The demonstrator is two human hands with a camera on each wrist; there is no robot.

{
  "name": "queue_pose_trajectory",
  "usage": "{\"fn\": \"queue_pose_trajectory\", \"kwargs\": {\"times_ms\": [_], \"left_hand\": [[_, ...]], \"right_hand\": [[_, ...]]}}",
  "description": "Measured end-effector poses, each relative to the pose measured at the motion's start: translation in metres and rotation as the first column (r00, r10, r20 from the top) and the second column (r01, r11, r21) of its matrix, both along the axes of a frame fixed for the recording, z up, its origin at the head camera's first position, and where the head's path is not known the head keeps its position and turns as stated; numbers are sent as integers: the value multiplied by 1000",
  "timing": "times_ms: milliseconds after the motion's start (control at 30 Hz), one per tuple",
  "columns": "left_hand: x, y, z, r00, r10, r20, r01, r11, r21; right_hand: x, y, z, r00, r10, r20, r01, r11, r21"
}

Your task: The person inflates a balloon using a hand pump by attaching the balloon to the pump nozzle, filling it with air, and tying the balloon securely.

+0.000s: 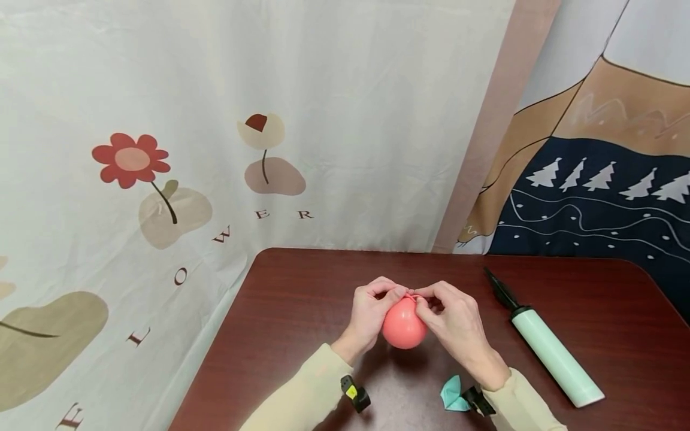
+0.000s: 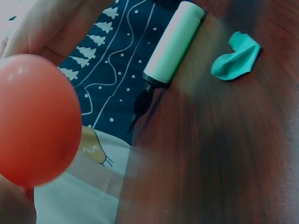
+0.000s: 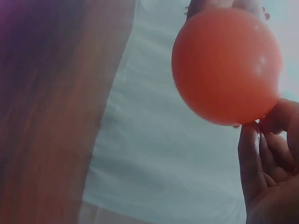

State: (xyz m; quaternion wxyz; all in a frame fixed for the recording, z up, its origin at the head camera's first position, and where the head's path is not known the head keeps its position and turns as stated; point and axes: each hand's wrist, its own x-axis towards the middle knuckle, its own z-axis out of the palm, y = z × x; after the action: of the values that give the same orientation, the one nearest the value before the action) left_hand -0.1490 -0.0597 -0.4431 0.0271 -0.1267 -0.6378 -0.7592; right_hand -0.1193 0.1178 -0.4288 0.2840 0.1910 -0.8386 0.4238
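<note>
A small inflated red balloon (image 1: 404, 325) hangs over the table between the two hands, its neck end turned up and away from the body. My left hand (image 1: 372, 311) pinches the neck between thumb and fingers from the left. From the right, my right hand (image 1: 453, 317) pinches the same neck, its fingertips close to the left ones. The neck itself is mostly hidden by the fingers. In the right wrist view the balloon (image 3: 226, 65) looks round and taut, with the right hand's fingers (image 3: 252, 158) at its neck.
A pale green hand pump (image 1: 557, 356) with a black nozzle lies on the dark wooden table (image 1: 302, 287), to the right. A limp teal balloon (image 1: 453, 395) lies near the right wrist. Printed curtains (image 1: 350, 120) hang behind and left of the table.
</note>
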Motion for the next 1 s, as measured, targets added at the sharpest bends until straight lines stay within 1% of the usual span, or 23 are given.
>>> {"fn": "queue_pose_trajectory", "kwargs": {"times_ms": [67, 133, 200, 267, 333, 400, 467, 533, 567, 633, 700, 767, 833, 900, 1000], "left_hand": [[-1, 1, 0, 1000, 3, 2, -3, 1000, 13], [-2, 1, -1, 1000, 7, 14, -8, 998, 57], [-2, 0, -3, 1000, 11, 28, -14, 993, 116], [-2, 0, -4, 999, 30, 45, -37, 985, 171], [-2, 1, -5, 996, 56, 65, -69, 977, 204], [-3, 1, -6, 992, 80, 97, -100, 967, 233], [-3, 1, -7, 987, 82, 138, -116, 959, 260], [-3, -1, -8, 983, 65, 171, -110, 956, 271], [-2, -2, -9, 982, 48, 182, -97, 957, 272], [-1, -5, -12, 984, 3, 180, -51, 964, 261], [0, -8, -15, 985, -40, 170, -1, 972, 234], [3, -13, -19, 983, -79, 168, 46, 980, 193], [8, -19, -23, 977, -114, 180, 88, 985, 151], [13, -24, -28, 967, -146, 208, 124, 985, 118], [20, -30, -33, 954, -187, 233, 171, 981, 89]], "right_hand": [[0, 1, 0, 999, 26, 45, -24, 999, -39], [0, 3, 0, 994, 45, 102, -37, 997, -72], [1, 6, -1, 984, 61, 167, -46, 995, -92], [2, 7, -3, 965, 86, 247, -62, 993, -101], [3, 7, -7, 943, 132, 305, -101, 988, -115], [5, 5, -11, 920, 162, 356, -130, 985, -112], [5, 3, -15, 903, 182, 390, -152, 983, -107], [6, 1, -18, 891, 193, 412, -160, 981, -113], [6, 0, -20, 887, 197, 418, -160, 980, -122], [6, -2, -22, 884, 208, 418, -157, 976, -153], [6, -2, -23, 880, 208, 427, -144, 973, -178], [5, -1, -25, 871, 202, 448, -125, 973, -196], [5, -1, -27, 858, 194, 475, -104, 972, -209], [4, -1, -29, 846, 189, 498, -88, 972, -219], [4, -3, -34, 838, 187, 513, -87, 973, -214]]}}
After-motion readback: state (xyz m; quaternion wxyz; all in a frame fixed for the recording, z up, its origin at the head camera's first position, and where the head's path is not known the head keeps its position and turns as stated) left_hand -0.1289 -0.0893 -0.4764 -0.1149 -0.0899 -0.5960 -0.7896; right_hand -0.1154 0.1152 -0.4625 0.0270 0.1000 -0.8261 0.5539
